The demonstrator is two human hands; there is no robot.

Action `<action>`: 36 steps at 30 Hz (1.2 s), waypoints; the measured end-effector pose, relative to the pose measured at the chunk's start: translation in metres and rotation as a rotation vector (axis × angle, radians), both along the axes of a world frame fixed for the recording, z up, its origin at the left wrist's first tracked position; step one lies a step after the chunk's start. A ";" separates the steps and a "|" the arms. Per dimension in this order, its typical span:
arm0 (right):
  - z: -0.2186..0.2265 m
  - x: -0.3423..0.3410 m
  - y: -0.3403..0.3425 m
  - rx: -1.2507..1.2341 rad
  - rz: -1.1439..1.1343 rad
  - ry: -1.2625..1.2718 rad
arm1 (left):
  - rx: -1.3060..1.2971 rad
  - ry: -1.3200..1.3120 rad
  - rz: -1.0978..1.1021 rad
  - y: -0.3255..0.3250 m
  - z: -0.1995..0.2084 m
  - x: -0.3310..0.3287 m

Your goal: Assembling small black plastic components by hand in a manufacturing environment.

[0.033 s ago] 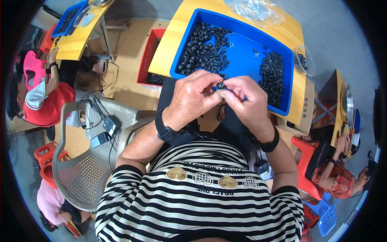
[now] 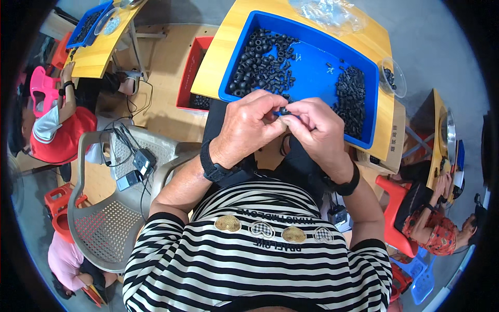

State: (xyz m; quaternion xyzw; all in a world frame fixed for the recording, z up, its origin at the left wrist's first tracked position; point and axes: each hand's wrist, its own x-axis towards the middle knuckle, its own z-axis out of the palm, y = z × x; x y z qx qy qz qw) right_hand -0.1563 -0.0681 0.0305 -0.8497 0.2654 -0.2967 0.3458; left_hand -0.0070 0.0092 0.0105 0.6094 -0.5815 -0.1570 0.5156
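"What lay on the yellow wood-grained desk (image 2: pixel 213 67)?"
"A blue rectangular plastic tray (image 2: pixel 318 70), with a crumpled clear plastic bag (image 2: pixel 332 16) beyond."
"And rightward?"
"A round clear plastic tub (image 2: pixel 400 79) sat there."

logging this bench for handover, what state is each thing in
Left hand, pinched on small black part
Right hand, pinched on the same part
Blue tray, open, black parts heaped at both ends
Plastic bag, crumpled
Round tub, holding black parts
Red crate, open-topped
Grey chair, cables on it

On our left we see a grey chair (image 2: pixel 106 236) carrying a black device (image 2: pixel 144 160) and cables (image 2: pixel 123 136), with a pink chair (image 2: pixel 41 82) beyond; on our right, a red chair (image 2: pixel 397 223) and a blue chair (image 2: pixel 423 285).
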 end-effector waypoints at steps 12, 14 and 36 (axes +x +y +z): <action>-0.003 0.005 -0.005 -0.229 -0.043 0.099 | -0.039 -0.168 -0.021 -0.006 -0.011 0.001; -0.004 0.007 -0.009 -0.202 -0.055 0.086 | -0.028 -0.141 -0.021 -0.007 -0.008 0.002; 0.022 0.004 -0.032 -0.345 0.134 0.007 | -0.135 0.089 -0.090 -0.029 0.004 0.005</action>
